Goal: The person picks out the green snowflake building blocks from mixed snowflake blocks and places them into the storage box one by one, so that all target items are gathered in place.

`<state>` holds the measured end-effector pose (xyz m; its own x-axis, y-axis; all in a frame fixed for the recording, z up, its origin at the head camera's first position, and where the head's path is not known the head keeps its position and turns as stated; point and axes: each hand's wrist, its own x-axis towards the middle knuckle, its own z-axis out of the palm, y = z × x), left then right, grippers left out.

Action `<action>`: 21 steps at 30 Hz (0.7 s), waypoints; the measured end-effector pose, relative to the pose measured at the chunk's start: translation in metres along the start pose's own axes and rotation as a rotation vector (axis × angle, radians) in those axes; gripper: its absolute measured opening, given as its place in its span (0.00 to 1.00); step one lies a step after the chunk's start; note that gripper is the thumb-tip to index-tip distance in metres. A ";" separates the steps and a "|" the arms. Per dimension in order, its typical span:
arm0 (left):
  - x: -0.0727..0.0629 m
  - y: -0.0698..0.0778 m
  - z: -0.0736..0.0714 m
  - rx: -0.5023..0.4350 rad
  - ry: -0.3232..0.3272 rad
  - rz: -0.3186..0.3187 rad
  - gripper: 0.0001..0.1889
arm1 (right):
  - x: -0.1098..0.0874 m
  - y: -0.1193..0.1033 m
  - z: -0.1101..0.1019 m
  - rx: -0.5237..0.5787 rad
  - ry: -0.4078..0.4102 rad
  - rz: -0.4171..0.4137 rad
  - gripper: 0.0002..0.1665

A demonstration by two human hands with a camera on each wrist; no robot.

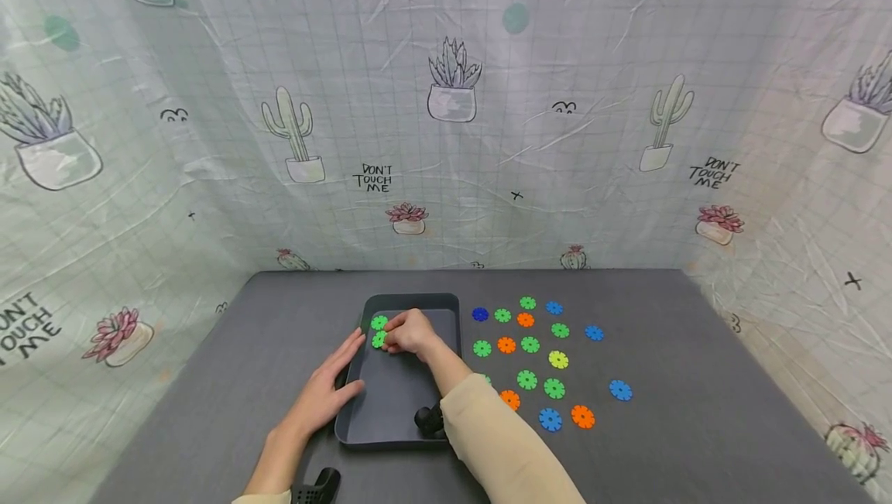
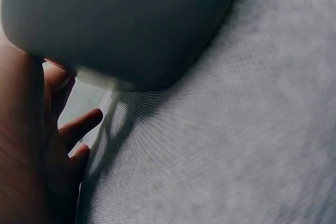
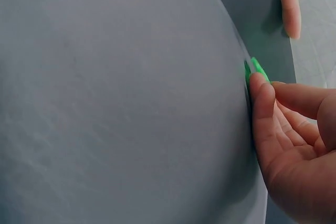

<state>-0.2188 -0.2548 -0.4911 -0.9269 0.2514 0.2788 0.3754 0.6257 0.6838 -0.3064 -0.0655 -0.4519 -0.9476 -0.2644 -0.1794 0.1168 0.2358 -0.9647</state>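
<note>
A dark grey rectangular tray [image 1: 397, 444] lies on the table. Inside it, near the back left corner, are two green notched plastic discs, the farther disc [image 1: 379, 322] and a nearer disc [image 1: 379, 340]. My right hand [image 1: 416, 334] reaches over the tray and pinches the nearer one at its edge between thumb and fingers. In the right wrist view the right hand [image 3: 299, 150] shows bright green at its fingertips, partly hidden by them. My left hand [image 1: 322, 392] rests along the tray's left rim, fingers extended and thumb spread.
Right of the tray several notched discs lie scattered: green [image 1: 530, 344], orange [image 1: 506, 345], light blue [image 1: 620, 390], dark blue [image 1: 480, 314] and yellow [image 1: 558, 359]. My right sleeve [image 1: 505, 438] covers part of that area. A cactus-print sheet [image 1: 516, 140] hangs behind the table.
</note>
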 end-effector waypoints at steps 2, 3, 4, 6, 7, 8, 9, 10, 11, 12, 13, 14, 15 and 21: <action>0.001 0.000 0.000 -0.001 -0.002 -0.001 0.38 | 0.001 -0.001 0.000 -0.021 0.011 -0.008 0.11; 0.001 0.000 -0.001 -0.002 -0.002 -0.003 0.39 | 0.001 -0.001 0.001 -0.034 0.015 -0.012 0.11; 0.001 0.000 -0.001 -0.004 -0.002 -0.005 0.39 | 0.001 -0.001 0.001 -0.046 0.018 -0.016 0.11; 0.001 0.001 -0.001 -0.006 -0.003 -0.012 0.39 | 0.002 -0.001 0.002 -0.067 0.024 -0.022 0.10; 0.001 0.001 -0.001 -0.007 -0.003 -0.013 0.39 | 0.003 -0.001 0.002 -0.072 0.028 -0.022 0.10; 0.001 0.002 -0.001 -0.007 -0.003 -0.013 0.39 | 0.003 -0.002 0.002 -0.077 0.030 -0.023 0.10; 0.001 0.002 -0.001 -0.007 -0.002 -0.015 0.39 | 0.003 -0.002 0.003 -0.078 0.034 -0.022 0.09; 0.001 0.002 -0.001 -0.008 -0.003 -0.014 0.39 | 0.002 -0.002 0.003 -0.075 0.037 -0.024 0.09; 0.001 0.002 -0.001 -0.008 -0.003 -0.013 0.39 | 0.002 -0.002 0.003 -0.071 0.038 -0.022 0.09; 0.001 0.002 -0.001 -0.008 -0.002 -0.011 0.39 | 0.001 -0.002 0.004 -0.066 0.040 -0.020 0.09; 0.001 0.002 0.000 -0.007 -0.001 -0.008 0.39 | 0.000 -0.002 0.004 -0.059 0.040 -0.019 0.09; 0.001 0.001 0.000 -0.006 0.000 -0.007 0.39 | 0.000 -0.002 0.004 -0.054 0.039 -0.020 0.09; 0.001 0.001 0.000 -0.007 0.000 -0.006 0.38 | -0.001 -0.002 0.003 -0.049 0.038 -0.020 0.09; 0.000 0.002 -0.001 -0.003 0.003 -0.008 0.38 | 0.000 -0.001 0.002 -0.037 0.037 -0.014 0.09</action>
<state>-0.2181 -0.2542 -0.4892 -0.9299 0.2441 0.2752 0.3679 0.6254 0.6882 -0.3057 -0.0680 -0.4518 -0.9596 -0.2333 -0.1575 0.0925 0.2671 -0.9592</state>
